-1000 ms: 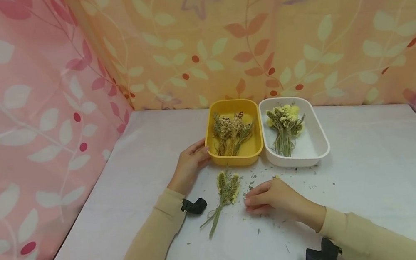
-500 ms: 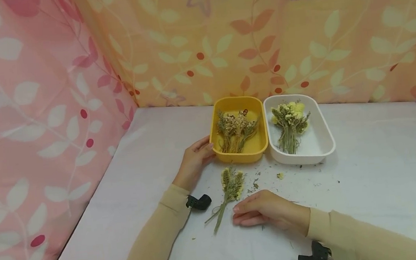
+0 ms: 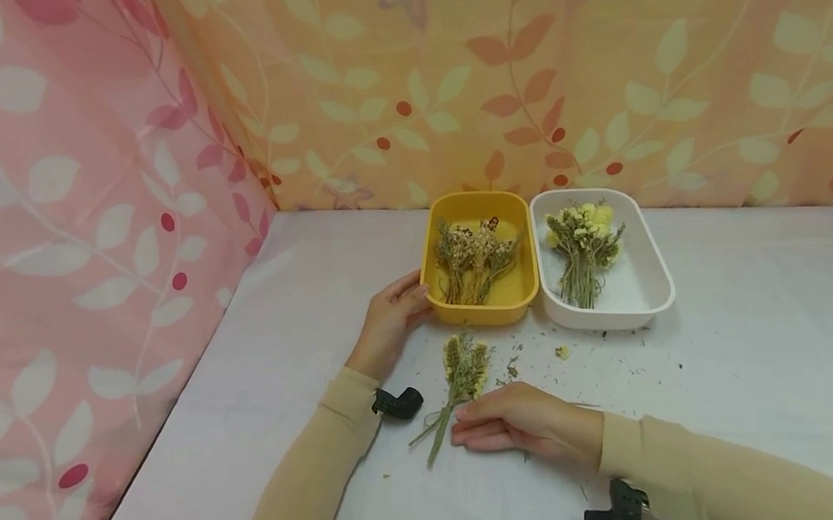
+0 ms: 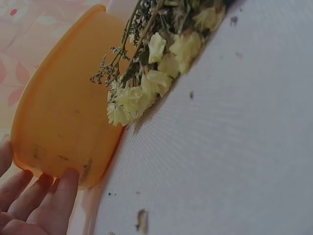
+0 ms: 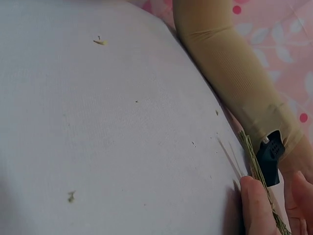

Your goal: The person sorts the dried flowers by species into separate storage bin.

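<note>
My left hand [image 3: 387,323] rests at the near-left corner of a yellow tray [image 3: 493,313], its fingertips [image 4: 68,183] touching the outer wall. Inside that tray lie dried flower bunches [image 3: 478,258]. A loose dried flower bunch [image 3: 465,372] with pale yellow blooms lies on the table in front of it, stems toward me. Beside those stems is my right hand [image 3: 518,419], its thumb and fingers apart. In the right wrist view the stems [image 5: 254,156] run between fingers [image 5: 257,203] and thumb, not pinched.
A white tray [image 3: 641,293] with a yellow-flowered bunch [image 3: 581,248] stands against the yellow tray's right side. Dry crumbs and a small yellow flower piece [image 3: 562,352] are scattered on the white tablecloth [image 3: 758,361]. Patterned cloth hangs behind and at the left.
My right hand has moved left and toward me, up to the loose bunch's stems, uncovering the small yellow flower piece. The left hand stays at the yellow tray. The head view has shifted slightly.
</note>
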Tool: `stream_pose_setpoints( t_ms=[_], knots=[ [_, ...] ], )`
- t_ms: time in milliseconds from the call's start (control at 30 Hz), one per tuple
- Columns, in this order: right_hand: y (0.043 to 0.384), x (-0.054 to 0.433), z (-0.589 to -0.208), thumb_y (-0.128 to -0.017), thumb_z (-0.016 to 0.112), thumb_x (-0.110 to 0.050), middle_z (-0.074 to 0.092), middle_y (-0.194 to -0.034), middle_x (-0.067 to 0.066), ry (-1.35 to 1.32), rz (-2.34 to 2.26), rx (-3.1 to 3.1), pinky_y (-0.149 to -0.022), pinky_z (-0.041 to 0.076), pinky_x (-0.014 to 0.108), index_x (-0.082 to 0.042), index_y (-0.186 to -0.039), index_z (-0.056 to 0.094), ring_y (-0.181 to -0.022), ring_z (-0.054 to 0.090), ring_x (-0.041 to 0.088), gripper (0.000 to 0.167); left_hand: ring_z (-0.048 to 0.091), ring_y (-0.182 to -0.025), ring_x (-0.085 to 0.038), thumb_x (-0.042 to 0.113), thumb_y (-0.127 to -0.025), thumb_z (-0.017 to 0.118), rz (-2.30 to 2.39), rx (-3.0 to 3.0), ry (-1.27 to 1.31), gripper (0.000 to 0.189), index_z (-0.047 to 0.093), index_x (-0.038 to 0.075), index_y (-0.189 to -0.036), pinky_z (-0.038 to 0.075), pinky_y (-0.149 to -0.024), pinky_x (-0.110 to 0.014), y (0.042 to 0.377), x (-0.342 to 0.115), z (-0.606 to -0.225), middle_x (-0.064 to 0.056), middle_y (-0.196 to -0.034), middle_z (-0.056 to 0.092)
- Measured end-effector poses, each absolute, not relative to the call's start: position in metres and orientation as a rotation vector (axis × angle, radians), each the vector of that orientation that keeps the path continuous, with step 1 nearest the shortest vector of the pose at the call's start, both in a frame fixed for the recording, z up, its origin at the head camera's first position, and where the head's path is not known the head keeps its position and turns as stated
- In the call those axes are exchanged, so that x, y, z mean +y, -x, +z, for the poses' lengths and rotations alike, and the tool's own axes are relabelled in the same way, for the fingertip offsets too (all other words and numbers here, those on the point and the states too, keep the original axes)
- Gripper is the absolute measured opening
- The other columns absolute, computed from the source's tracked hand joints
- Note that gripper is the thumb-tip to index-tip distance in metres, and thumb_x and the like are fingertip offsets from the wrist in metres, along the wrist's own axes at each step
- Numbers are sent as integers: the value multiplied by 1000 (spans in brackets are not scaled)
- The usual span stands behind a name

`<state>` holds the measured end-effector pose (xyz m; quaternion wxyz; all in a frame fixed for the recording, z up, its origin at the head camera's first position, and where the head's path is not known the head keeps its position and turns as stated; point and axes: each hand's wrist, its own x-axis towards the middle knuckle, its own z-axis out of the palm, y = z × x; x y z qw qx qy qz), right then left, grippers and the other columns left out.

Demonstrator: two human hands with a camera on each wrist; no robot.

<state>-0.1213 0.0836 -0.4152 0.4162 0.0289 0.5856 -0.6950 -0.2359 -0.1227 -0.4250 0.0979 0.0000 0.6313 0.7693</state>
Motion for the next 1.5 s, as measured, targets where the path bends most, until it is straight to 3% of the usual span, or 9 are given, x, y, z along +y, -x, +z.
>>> stream_pose_setpoints(
  t_ms=[267,733,1167,1500],
  knots=[
    [121,71,-414,-94,68,-14,77,-93,13,-130,-1721,1467,-85,63,32,6,-115,67,-86,76,18,30,57,-130,-29,17,-101,59,2261,1899,21,49,47,7,-148,54,-105,-37,237,-123,-426,-13,-147,53],
    [121,56,-418,-95,66,-11,77,-84,13,-237,-1771,1454,-80,64,32,6,-112,68,-77,76,16,24,57,-130,-31,14,-102,57,2264,1902,0,49,45,5,-149,55,-104,-35,239,-122,-426,-16,-149,51],
    [109,70,-420,-94,68,-13,77,-86,12,-114,-1696,1607,-77,65,31,8,-112,67,-76,75,14,28,56,-132,-28,16,-99,61,2282,1856,21,51,47,7,-147,52,-107,-33,234,-123,-425,-12,-148,53],
    [107,94,-405,-92,68,-9,74,-72,6,-14,-1548,1685,-67,65,28,7,-100,71,-63,71,9,18,54,-134,-28,14,-100,59,2284,1872,35,49,46,5,-147,52,-108,-34,235,-122,-425,-13,-151,50]
  ],
)
